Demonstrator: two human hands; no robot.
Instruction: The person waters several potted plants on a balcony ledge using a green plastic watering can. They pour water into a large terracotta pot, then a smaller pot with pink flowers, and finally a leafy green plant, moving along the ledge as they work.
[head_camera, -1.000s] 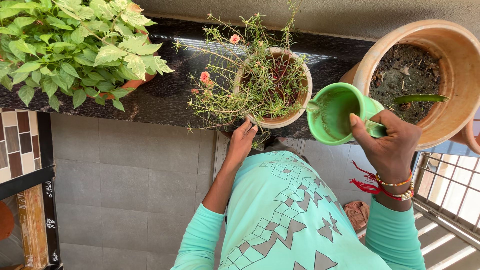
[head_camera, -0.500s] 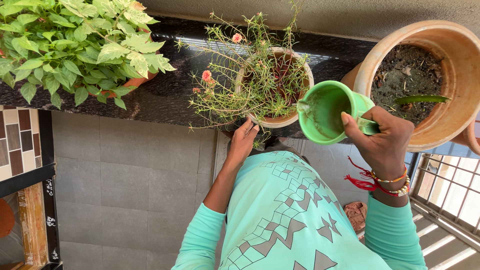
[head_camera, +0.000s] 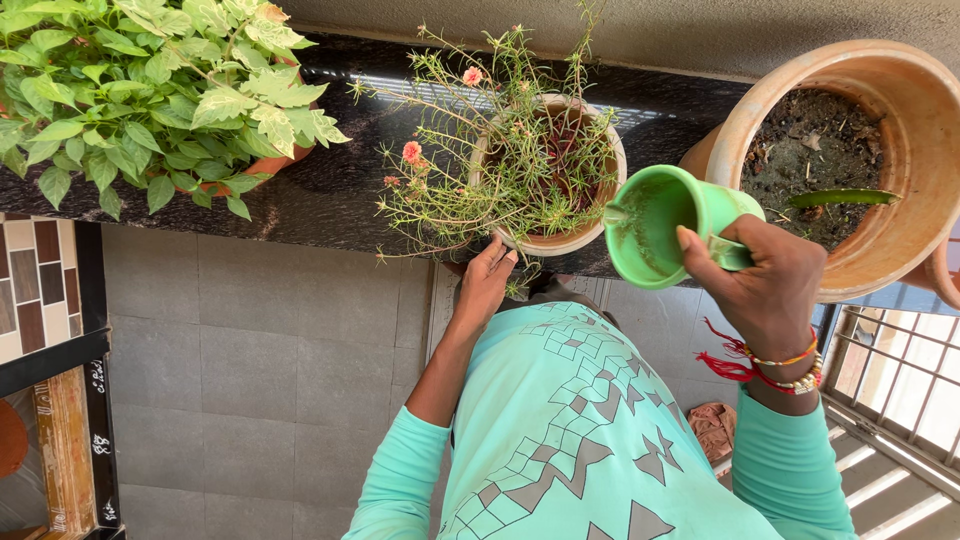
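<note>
My right hand (head_camera: 765, 285) grips the handle of a green plastic mug (head_camera: 660, 225), tilted with its spout toward the small round pot (head_camera: 560, 240) of thin-stemmed plants with pink flowers. My left hand (head_camera: 485, 280) rests against the near side of that small pot, fingers on its rim. Red threads and bangles circle my right wrist.
A leafy green plant in a terracotta pot (head_camera: 150, 90) stands at the left on the dark stone ledge (head_camera: 340, 200). A large terracotta pot (head_camera: 850, 150) of bare soil with one green leaf sits at the right. Grey tiled floor lies below; a metal grille (head_camera: 890, 420) is at lower right.
My right hand has carried the green mug leftward, closer to the small flowering pot, and tilted it a little more. My left hand has stayed on the pot.
</note>
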